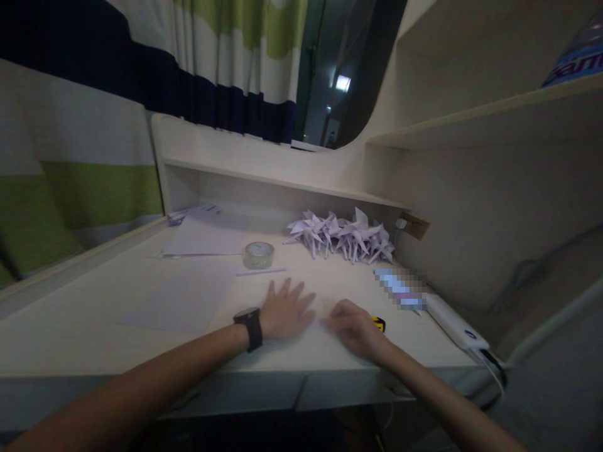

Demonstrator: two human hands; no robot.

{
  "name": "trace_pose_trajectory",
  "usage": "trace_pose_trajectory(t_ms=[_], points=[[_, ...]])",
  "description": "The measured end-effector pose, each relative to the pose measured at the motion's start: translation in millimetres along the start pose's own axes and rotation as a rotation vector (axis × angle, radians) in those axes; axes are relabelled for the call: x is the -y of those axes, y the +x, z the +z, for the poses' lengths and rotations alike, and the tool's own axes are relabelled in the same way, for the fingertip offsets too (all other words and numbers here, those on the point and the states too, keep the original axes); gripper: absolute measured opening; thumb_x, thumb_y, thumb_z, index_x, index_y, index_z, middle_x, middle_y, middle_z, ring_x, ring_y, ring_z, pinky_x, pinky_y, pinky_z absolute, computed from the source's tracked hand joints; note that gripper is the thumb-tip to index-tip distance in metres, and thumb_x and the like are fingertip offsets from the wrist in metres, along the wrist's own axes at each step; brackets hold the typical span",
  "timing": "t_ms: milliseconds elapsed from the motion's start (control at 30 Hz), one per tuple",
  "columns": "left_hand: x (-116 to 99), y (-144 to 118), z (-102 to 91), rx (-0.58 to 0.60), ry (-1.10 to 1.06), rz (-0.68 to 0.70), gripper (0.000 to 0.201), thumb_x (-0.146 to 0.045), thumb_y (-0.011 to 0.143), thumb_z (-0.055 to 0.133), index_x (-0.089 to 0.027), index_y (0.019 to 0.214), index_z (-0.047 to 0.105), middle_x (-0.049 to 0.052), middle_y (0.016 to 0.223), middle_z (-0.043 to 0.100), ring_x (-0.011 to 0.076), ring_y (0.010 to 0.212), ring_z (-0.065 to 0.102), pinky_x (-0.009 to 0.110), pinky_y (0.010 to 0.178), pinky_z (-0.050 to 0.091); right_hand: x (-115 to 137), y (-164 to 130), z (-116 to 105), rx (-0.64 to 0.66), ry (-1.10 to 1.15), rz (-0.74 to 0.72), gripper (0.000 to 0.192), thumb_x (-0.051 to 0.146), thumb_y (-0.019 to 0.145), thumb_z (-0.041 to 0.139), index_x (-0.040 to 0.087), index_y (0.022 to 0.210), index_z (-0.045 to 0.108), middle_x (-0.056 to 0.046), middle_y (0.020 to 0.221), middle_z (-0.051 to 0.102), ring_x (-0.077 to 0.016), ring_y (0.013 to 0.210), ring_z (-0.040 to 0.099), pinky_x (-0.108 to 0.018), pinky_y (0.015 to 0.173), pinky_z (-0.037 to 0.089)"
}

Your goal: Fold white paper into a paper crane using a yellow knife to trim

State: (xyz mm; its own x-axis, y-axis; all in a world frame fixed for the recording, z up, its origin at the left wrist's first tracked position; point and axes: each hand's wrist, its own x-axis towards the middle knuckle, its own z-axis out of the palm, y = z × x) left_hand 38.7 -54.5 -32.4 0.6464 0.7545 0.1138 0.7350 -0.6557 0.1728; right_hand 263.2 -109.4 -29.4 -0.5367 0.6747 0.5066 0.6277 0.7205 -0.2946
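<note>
My left hand (pixel 286 312) lies flat on the pale desk (pixel 292 351) with its fingers spread and nothing in it; a dark watch (pixel 249 328) is on that wrist. Just to its right, my right hand (pixel 351 326) rests low over the desk with its fingers curled together. What it pinches, if anything, I cannot make out. A yellow and black object (pixel 378 323) pokes out from behind the right hand, mostly hidden. Beyond the left hand lies a thin rolled paper stick (pixel 261 272), and behind that a roll of clear tape (pixel 259 255).
Several white paper pinwheels (pixel 339 233) are heaped under the back shelf (pixel 282 180). Paper sheets (pixel 207 232) are stacked at back left, with a loose sheet (pixel 183 298) nearer. A blurred-out phone (pixel 400 289) and a white power strip (pixel 455 321) lie on the right.
</note>
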Motion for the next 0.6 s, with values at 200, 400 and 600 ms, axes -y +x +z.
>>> trace_pose_trajectory(t_ms=[200, 400, 600], points=[[0, -1, -1.3, -0.001, 0.008, 0.004, 0.066, -0.063, 0.091, 0.011, -0.032, 0.146, 0.029, 0.009, 0.155, 0.022, 0.0419, 0.141, 0.011, 0.071, 0.103, 0.003, -7, 0, 1, 0.005, 0.026, -0.026, 0.021, 0.02, 0.087, 0.059, 0.024, 0.101, 0.073, -0.007, 0.085, 0.063, -0.0156, 0.076, 0.059, -0.027, 0.067, 0.048], [1, 0, 0.2, -0.001, 0.003, 0.009, 0.064, -0.061, 0.092, 0.009, -0.032, 0.146, 0.029, 0.009, 0.155, 0.024, 0.0409, 0.141, 0.011, 0.071, 0.104, 0.004, -5, -1, 1, 0.002, 0.004, -0.019, 0.02, 0.022, 0.088, 0.058, 0.025, 0.099, 0.074, -0.006, 0.084, 0.063, -0.0159, 0.077, 0.059, -0.027, 0.068, 0.047], [14, 2, -3.5, -0.016, 0.017, 0.004, 0.061, -0.055, 0.095, 0.009, -0.029, 0.146, 0.03, 0.009, 0.155, 0.022, 0.0385, 0.141, 0.015, 0.065, 0.106, 0.012, -2, 0, 0, 0.008, 0.002, -0.005, 0.02, 0.02, 0.088, 0.057, 0.024, 0.096, 0.075, -0.007, 0.083, 0.063, -0.0162, 0.076, 0.058, -0.027, 0.066, 0.047]])
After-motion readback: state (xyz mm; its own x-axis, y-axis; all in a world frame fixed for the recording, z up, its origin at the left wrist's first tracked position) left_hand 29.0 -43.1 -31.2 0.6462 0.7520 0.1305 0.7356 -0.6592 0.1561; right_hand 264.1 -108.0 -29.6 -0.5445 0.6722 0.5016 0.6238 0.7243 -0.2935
